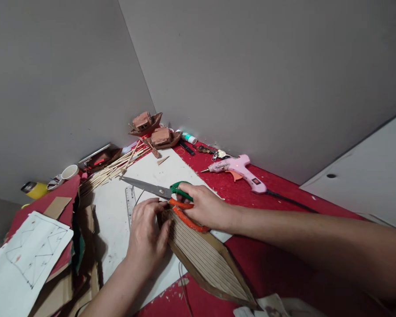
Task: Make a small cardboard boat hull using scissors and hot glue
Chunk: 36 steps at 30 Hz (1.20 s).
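Note:
A boat-shaped cardboard piece with a ridged inner surface lies slanted across the table's front. My left hand is closed on its upper left end, the thumb over the edge. In my right hand are scissors with green and orange handles, held above that same end. Their blades point left over a white sheet and look closed or nearly so. A thin dark string hangs below the cardboard. What the left fingertips pinch is partly hidden.
Two small brown boat models stand at the back, beside thin wooden sticks. A pink glue gun lies at right, its cord running right. Cardboard pieces and a drawing are at left. A clear ruler lies on the sheet.

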{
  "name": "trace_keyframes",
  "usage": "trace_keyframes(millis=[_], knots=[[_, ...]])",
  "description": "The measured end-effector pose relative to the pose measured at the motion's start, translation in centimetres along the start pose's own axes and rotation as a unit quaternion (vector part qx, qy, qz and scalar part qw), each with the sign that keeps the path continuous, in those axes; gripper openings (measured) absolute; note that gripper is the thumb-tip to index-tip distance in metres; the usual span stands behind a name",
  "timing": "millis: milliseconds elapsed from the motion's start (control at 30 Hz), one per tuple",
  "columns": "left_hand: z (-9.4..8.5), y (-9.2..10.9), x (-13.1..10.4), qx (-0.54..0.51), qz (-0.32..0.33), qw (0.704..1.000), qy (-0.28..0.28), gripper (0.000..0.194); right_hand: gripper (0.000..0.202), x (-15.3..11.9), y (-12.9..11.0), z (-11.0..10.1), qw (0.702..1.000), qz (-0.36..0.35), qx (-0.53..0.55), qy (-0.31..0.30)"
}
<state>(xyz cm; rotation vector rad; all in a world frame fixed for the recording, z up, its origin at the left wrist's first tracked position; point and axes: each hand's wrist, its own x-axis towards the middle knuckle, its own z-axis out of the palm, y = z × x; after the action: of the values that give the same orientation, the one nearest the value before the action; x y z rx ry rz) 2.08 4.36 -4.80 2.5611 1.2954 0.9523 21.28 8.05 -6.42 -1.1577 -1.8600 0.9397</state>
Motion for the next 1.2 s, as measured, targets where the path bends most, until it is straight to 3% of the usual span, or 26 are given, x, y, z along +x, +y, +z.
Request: trace_keyframes(millis=[100, 200, 367, 533, 633, 800, 867, 933, 1200], knots=[[0.0, 0.3, -0.2, -0.007, -0.012, 1.000, -0.005, 0.031, 0.012, -0.1, -0.2, -0.1, 1.000, -0.005, -0.001, 0.009], [0.1, 0.2, -0.3, -0.022, -0.075, 0.997, -0.005, 0.035, 0.012, -0.2, -0.3, 0.0, 1.000, -0.003, -0.004, 0.008], [-0.2, 0.5, -0.1, -0.018, -0.117, 0.993, -0.011, 0.014, 0.012, -0.4, -0.1, 0.3, 1.000, -0.010, -0.001, -0.002], [-1.4, 1.6, 0.0, -0.078, -0.126, 0.988, 0.047, 0.008, 0.011, -0.3, -0.1, 0.2, 1.000, -0.002, 0.010, 0.005], [-1.7, 1.5, 0.2, -0.192, -0.192, 0.960, 0.064, 0.007, 0.011, -0.1, -0.2, 0.0, 1.000, -0.009, 0.022, 0.009], [-2.0, 0.8, 1.1, -0.388, -0.285, 0.872, 0.088, 0.018, 0.021, 0.0, -1.2, -1.0, 1.000, -0.012, 0.007, -0.013], [-2.4, 0.6, 1.3, -0.438, -0.286, 0.845, 0.108, 0.022, 0.028, -0.1, -1.6, -1.6, 0.999, -0.010, -0.003, -0.041], [-3.1, 0.6, 1.5, -0.454, -0.277, 0.836, 0.133, 0.022, 0.031, -0.3, -2.0, -2.1, 0.997, -0.013, -0.032, -0.068], [-5.2, 0.5, 1.7, -0.431, -0.232, 0.850, 0.196, 0.017, 0.034, -0.5, -2.9, -3.4, 0.968, -0.042, -0.206, -0.134]])
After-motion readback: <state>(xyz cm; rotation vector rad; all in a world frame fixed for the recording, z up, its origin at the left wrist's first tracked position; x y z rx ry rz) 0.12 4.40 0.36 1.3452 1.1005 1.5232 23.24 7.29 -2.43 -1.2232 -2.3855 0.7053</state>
